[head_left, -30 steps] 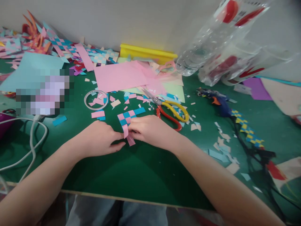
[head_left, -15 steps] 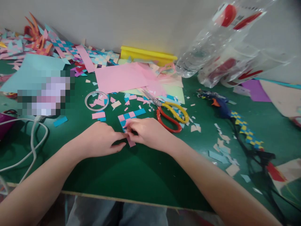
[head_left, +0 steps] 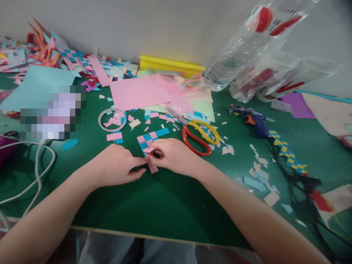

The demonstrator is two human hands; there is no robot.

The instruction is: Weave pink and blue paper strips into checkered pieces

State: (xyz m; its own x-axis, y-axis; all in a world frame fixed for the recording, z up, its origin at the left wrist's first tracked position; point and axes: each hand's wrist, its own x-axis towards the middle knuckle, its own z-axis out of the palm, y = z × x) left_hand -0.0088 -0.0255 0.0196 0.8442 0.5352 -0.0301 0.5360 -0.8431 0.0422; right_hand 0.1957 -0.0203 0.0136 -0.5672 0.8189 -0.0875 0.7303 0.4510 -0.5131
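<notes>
A small woven piece (head_left: 147, 139) of pink and blue paper strips lies on the green table, one blue strip sticking out to the upper right. My right hand (head_left: 176, 156) pinches a pink paper strip (head_left: 149, 150) at the piece's lower edge and hides part of the weave. From the left, my left hand (head_left: 118, 165) touches the same spot with an outstretched index finger, its thumb held apart below. A pink strip end (head_left: 152, 168) pokes out under the fingertips. Just beyond my right hand lie scissors (head_left: 196, 141) with one red and one yellow handle.
A tape roll (head_left: 99, 121) and paper scraps lie behind the hands. Pink sheets (head_left: 140, 90) and a yellow holder (head_left: 172, 66) are at the wall. Plastic bottle (head_left: 233, 58) and cups stand back right; a white cable (head_left: 40, 165) curls at left.
My right thumb and forefinger have shifted slightly, and the pinched pink strip now lies flatter across the weave. My left hand stays almost where it was. The whole view has moved a little.
</notes>
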